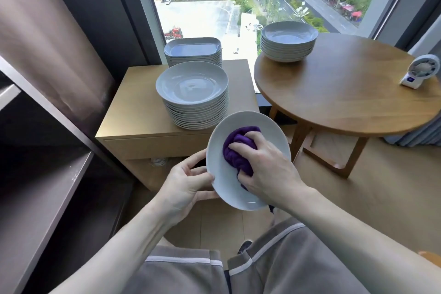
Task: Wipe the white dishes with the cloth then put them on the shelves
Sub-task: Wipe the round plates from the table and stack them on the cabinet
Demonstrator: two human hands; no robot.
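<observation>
Three stacks stand, nearest perhaps fifteen deep; one plate, one cloth.

No legible text, brand, number or sign meets your eye here. The small white fan at the right edge of the round table bears a blue panel on its base (too blurred to read).
</observation>
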